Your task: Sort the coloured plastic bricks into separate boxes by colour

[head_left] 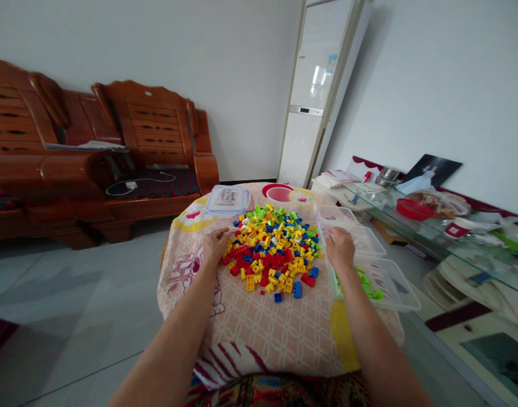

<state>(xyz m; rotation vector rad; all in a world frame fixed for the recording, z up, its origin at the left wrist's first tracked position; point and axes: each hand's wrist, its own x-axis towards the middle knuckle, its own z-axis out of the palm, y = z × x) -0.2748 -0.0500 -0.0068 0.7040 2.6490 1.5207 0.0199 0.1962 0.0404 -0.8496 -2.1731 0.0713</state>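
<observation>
A heap of small plastic building bricks point(271, 246) in red, yellow, blue and green covers the middle of the round table. At the heap's left edge is my left hand point(215, 246), its fingers curled together. Whatever may be between those fingertips is too small to make out. My right hand point(341, 247) hovers at the heap's right side, over the clear plastic boxes, thumb and fingers closed in a pinch whose contents I cannot see. Green bricks point(365, 284) lie in the nearest clear box point(405, 291), partly behind my right forearm. Another clear box point(375, 242) stands behind it.
A patterned cloth point(263, 328) covers the table. Box lids point(227, 199) lie at the back left, and a red round dish point(271, 190) at the back. To the right runs a cluttered glass-topped stand point(415, 226). Wooden seats point(157, 130) stand at left.
</observation>
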